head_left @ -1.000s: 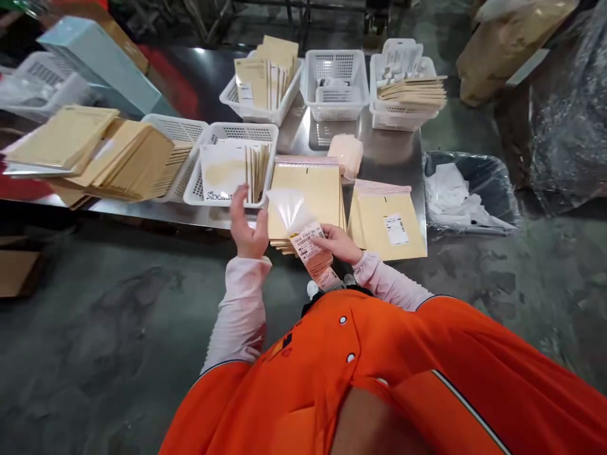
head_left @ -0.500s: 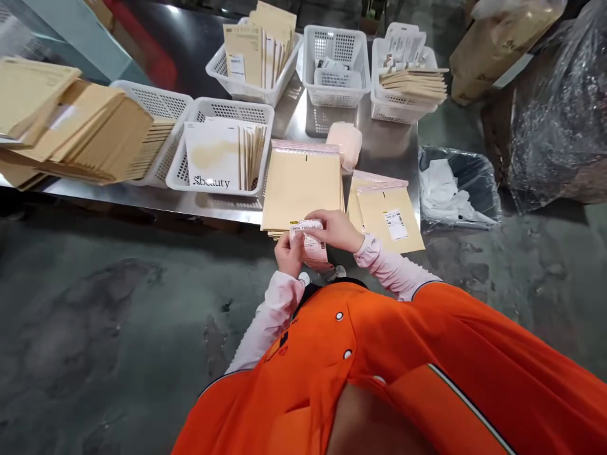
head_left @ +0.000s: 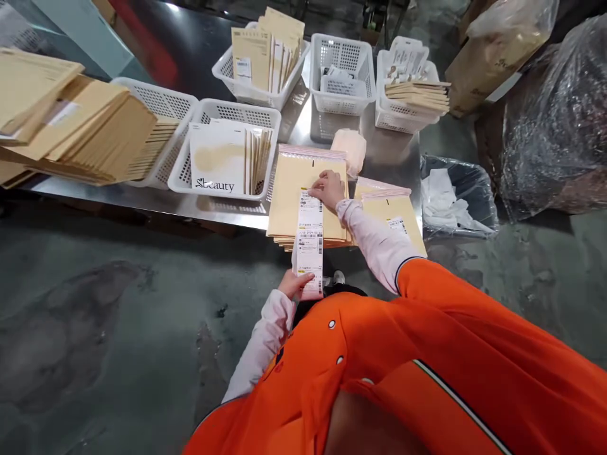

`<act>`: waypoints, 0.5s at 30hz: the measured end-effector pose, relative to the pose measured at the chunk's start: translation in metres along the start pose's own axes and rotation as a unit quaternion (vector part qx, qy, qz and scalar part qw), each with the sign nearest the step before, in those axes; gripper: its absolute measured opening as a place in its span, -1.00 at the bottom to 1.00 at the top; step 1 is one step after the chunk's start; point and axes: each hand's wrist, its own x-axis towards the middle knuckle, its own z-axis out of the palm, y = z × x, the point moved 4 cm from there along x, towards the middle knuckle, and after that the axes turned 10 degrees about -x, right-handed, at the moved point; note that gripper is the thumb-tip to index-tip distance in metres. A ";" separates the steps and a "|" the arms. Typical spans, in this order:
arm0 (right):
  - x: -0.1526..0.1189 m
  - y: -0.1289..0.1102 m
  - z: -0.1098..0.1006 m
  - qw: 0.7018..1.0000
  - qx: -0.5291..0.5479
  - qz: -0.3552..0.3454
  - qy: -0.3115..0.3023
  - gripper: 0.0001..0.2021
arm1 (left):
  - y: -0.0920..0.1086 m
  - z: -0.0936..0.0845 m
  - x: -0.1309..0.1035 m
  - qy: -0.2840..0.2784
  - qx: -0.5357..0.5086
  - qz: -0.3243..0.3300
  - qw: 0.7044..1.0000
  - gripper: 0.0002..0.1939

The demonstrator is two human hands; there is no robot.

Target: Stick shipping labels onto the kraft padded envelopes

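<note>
A strip of printed white labels [head_left: 310, 243] stretches between my hands. My left hand [head_left: 294, 284] grips its lower part near my body, below the table edge. The strip's top end is pinched by my right hand [head_left: 328, 188], over the stack of tan padded envelopes [head_left: 287, 183] with pink flap strips. To the right lie more padded envelopes [head_left: 403, 205], one bearing a white label and partly covered by my right sleeve. Behind the stack sits a pale pink bundle [head_left: 349, 151].
White baskets hold envelopes [head_left: 222, 189], upright mailers [head_left: 260, 95], small items [head_left: 342, 104] and stacked packets [head_left: 410, 120]. Large tan envelopes [head_left: 90, 126] pile at the left. A lined bin [head_left: 478, 189] with white paper stands right of the metal table [head_left: 227, 212]; wrapped goods [head_left: 554, 120] lie beyond.
My right hand has moved up over the envelope stack and my left hand down toward my body. The label strip between them is now stretched out.
</note>
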 end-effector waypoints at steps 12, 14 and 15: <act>-0.027 0.046 -0.013 0.957 0.185 0.202 0.097 -0.61 | 0.056 -0.025 -0.029 0.034 0.123 0.096 0.987 -0.29; -0.036 0.075 -0.034 0.945 0.215 0.211 0.129 -0.64 | 0.069 -0.021 -0.028 0.027 0.135 0.121 0.983 -0.36; -0.046 0.098 -0.049 0.939 0.223 0.221 0.143 -0.62 | 0.073 -0.019 -0.029 0.025 0.141 0.129 0.981 -0.41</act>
